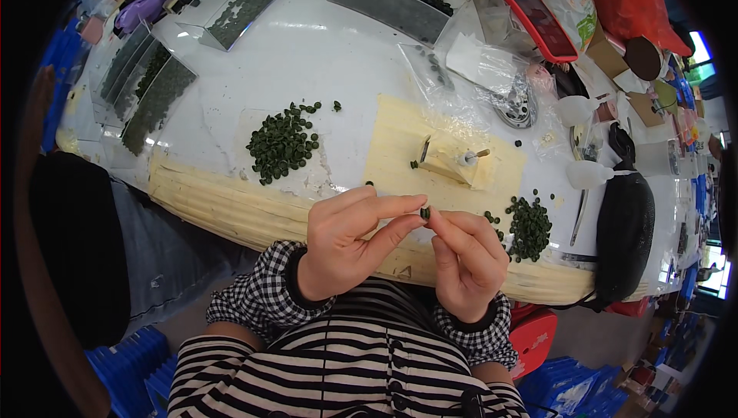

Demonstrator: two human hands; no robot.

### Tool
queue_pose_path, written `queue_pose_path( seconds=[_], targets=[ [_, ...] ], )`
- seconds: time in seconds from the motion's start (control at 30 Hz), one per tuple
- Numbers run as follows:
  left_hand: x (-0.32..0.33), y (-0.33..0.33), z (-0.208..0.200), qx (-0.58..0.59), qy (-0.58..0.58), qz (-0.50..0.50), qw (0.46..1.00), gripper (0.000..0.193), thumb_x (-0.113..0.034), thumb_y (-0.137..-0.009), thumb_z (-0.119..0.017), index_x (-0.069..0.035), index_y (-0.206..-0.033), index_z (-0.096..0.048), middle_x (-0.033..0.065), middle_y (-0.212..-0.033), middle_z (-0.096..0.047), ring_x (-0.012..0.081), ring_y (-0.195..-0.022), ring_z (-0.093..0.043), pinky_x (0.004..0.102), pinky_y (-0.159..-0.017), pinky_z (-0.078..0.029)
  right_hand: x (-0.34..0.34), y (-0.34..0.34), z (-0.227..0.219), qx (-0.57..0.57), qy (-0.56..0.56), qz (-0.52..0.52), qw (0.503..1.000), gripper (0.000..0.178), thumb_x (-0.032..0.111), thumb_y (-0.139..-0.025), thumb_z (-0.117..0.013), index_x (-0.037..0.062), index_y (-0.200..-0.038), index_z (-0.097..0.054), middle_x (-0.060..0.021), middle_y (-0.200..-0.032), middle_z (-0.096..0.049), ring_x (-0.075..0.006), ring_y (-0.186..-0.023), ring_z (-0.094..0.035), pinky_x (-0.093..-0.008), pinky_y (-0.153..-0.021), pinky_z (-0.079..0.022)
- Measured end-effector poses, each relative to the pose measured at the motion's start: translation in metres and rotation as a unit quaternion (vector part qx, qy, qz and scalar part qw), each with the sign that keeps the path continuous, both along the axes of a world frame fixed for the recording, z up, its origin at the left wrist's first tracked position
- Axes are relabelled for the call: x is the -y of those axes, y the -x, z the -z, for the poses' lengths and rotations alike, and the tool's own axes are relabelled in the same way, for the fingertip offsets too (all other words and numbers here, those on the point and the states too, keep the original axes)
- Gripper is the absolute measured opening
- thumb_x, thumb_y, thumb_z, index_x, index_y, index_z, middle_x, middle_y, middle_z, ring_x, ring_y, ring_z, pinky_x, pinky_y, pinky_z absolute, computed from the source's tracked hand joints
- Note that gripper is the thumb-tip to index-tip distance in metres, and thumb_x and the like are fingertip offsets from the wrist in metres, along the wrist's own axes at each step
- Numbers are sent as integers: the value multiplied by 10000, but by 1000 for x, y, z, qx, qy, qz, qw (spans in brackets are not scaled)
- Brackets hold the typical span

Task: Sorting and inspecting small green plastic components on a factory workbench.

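Note:
Above the table's near edge, my left hand (347, 240) and my right hand (470, 258) meet fingertip to fingertip. Between them is a small dark green round piece (425, 213), pinched by the thumb and forefinger of my left hand and the fingertips of my right. Its exact kind is too small to make out. A larger pile of similar green pieces (281, 145) lies beyond my left hand. To the right of my right hand is a smaller green pile (530, 230). Just beyond both hands, a pale yellow block (450, 167) with a white nozzle-like tip rests on a yellow sheet (390, 135).
Clear trays of dark pieces (390, 4) stand along the back, with more trays (157, 95) at left. A red-cased phone (530, 14), plastic bags (480, 61), a white squeeze bottle (588, 175), tweezers (580, 214) and a black pouch (626, 226) crowd the right side.

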State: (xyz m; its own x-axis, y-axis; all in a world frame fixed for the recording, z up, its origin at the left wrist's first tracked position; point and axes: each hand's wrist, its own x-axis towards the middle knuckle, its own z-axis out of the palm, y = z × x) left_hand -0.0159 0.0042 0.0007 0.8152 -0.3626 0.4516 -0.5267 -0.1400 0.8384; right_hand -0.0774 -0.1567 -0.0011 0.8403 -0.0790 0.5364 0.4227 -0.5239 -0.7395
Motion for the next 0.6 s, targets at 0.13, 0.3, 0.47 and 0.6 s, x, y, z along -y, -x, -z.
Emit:
queue_pose_path(
  seconds=[0.13,0.3,0.47,0.6],
  targets=[
    [0,-1,0,6,2,-1,1000,248,9,-767,-747,-14,-1011,-712,50,-618,-543,111,-491,-439,241,-441,-330,0,0,0,3,7,-3,1000,319,-76,-801,-669,-2,-1112,-687,-130,-913,-658,-201,-758,-644,-252,-635,-508],
    [0,-1,1,16,5,4,1000,255,15,-765,-743,-16,-1015,-712,53,-622,-540,119,-491,-444,246,-443,-335,0,0,0,8,13,-2,1000,319,-70,-800,-673,-3,-1111,-687,-130,-920,-660,-204,-771,-651,-254,-647,-514],
    [2,0,2,30,2,-6,1000,284,9,-761,-746,-22,-1041,-711,42,-595,-490,121,-475,-432,252,-431,-329,-1,0,-1,10,22,2,1000,321,-69,-796,-678,-4,-1110,-687,-133,-930,-662,-210,-780,-655,-257,-667,-522],
    [4,1,9,82,-16,-17,996,319,17,-766,-735,-11,-1081,-705,13,-567,-423,102,-453,-363,247,-427,-296,-1,1,1,7,29,13,999,330,-72,-791,-681,-4,-1114,-685,-136,-939,-662,-214,-782,-655,-259,-673,-524]
  ],
)
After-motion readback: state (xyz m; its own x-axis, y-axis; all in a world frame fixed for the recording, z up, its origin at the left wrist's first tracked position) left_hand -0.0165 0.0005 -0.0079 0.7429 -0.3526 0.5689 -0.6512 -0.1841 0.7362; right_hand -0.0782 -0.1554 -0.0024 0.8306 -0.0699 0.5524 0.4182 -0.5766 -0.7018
